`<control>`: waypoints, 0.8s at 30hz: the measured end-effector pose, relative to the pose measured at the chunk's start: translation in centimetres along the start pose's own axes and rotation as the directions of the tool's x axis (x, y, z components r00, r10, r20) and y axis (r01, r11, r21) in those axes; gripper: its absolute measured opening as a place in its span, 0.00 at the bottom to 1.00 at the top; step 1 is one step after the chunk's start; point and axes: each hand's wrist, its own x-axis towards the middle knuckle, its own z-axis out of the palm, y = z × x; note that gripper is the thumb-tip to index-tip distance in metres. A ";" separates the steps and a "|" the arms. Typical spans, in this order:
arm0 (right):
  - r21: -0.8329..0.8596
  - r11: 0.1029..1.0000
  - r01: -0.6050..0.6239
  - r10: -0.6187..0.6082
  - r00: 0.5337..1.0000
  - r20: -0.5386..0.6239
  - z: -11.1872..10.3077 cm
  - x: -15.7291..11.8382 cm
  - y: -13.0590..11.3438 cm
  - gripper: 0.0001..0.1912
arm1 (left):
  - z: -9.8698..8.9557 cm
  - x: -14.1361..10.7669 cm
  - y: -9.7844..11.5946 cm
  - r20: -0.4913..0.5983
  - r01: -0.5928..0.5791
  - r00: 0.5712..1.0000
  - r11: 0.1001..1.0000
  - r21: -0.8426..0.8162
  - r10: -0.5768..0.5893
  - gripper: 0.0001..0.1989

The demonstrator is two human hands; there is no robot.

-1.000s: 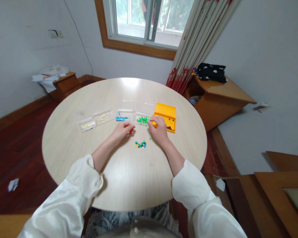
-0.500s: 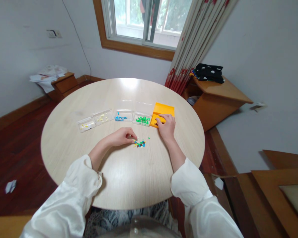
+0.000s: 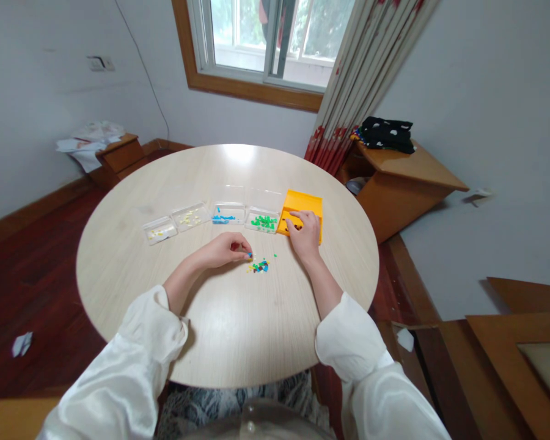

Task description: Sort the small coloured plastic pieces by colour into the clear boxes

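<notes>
Beside a mixed pile of tiny coloured pieces (image 3: 260,266), my left hand (image 3: 224,249) pinches a small blue piece (image 3: 250,254) between thumb and fingertips. My right hand (image 3: 306,237) hovers at the front of an open yellow box (image 3: 303,199), its thumb and forefinger apart above dark brown pieces (image 3: 297,228). Whether its other fingers touch the box is hidden. Left of the box stand a clear tray of green pieces (image 3: 264,222) and a clear tray of blue pieces (image 3: 224,217).
Two more clear trays hold pale yellow pieces (image 3: 190,219) and yellow pieces (image 3: 156,233). One loose green piece (image 3: 275,255) lies on the round wooden table (image 3: 220,330). A wooden cabinet (image 3: 403,189) stands beyond its right edge, below a curtain (image 3: 348,79).
My left hand has lifted slightly away from the pile, showing the blue piece at its fingertips. My right hand has shifted slightly at the yellow box, with more brown pieces showing.
</notes>
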 end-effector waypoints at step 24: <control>0.052 0.998 0.045 -0.045 0.999 0.004 0.3 -0.1 0.2 0.08 | -1.3 -0.1 0.8 -0.205 0.067 0.970 0.950 -0.305 -0.134 0.09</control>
